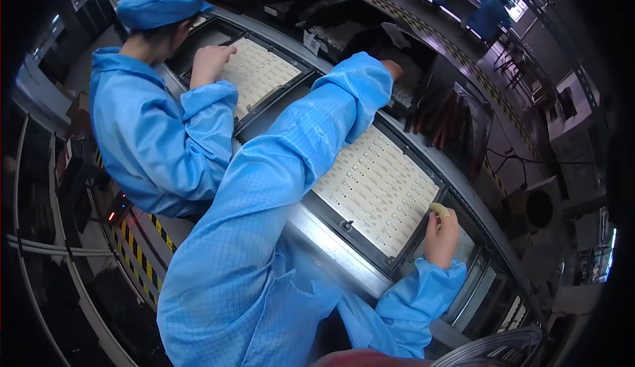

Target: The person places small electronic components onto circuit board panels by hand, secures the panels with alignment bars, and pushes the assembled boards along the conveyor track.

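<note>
My left arm in a blue gridded sleeve stretches across the middle to a dark bin [413, 79] on the far side. Only a sliver of my left hand [393, 69] shows past the cuff, and its fingers are hidden. Below that arm lies a pale circuit board panel [380, 191] with rows of small parts, set in a black carrier frame [350, 229]. My right hand [442, 238] is at the panel's right edge, a yellow finger cot [439, 209] on one finger. Thumb and finger are pinched together there; what they hold, if anything, cannot be made out.
At left a co-worker in blue cap and smock [142, 119] reaches a hand [211, 62] over another pale panel [258, 76]. Metal conveyor rails [347, 251] run under both panels. Dark red leads [446, 115] hang beyond my panel. Coiled cable [496, 348] is at lower right.
</note>
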The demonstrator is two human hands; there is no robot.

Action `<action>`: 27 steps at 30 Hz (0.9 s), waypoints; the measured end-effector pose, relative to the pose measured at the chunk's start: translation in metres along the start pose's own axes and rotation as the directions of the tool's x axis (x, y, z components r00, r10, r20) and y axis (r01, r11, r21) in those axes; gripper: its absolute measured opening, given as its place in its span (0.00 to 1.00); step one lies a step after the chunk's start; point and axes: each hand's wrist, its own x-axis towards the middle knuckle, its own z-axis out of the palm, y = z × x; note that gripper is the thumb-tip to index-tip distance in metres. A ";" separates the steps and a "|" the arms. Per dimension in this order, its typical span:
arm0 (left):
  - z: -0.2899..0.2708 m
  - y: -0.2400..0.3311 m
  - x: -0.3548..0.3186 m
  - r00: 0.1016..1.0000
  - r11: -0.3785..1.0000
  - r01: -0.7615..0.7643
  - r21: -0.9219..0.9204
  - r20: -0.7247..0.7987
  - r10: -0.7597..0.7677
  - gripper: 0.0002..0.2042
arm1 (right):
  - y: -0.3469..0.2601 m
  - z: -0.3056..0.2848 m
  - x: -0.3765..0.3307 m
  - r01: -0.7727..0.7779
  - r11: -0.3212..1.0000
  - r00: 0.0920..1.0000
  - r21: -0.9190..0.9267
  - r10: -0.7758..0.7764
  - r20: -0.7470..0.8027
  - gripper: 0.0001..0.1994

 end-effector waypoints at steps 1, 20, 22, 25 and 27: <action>-0.010 0.004 -0.008 1.000 0.999 -0.008 -0.049 -0.002 0.008 0.14 | 0.003 0.001 -0.002 0.019 1.000 1.000 -0.004 -0.019 -0.008 0.07; 0.000 0.115 -0.249 0.808 0.770 -0.585 -0.256 -0.105 0.579 0.10 | -0.011 0.022 -0.038 -0.128 0.951 0.980 0.282 0.077 0.183 0.09; 0.000 0.122 -0.256 0.817 0.787 -0.570 -0.237 -0.069 0.572 0.10 | -0.020 0.029 -0.048 -0.162 0.962 0.979 0.222 0.128 0.161 0.09; 0.005 0.121 -0.263 0.830 0.804 -0.555 -0.215 -0.080 0.552 0.15 | -0.029 0.037 -0.051 -0.155 0.980 0.980 0.128 0.137 0.145 0.08; 0.005 0.120 -0.268 0.823 0.793 -0.567 -0.223 -0.118 0.555 0.20 | -0.031 0.039 -0.051 -0.104 0.993 0.984 0.052 0.095 0.151 0.07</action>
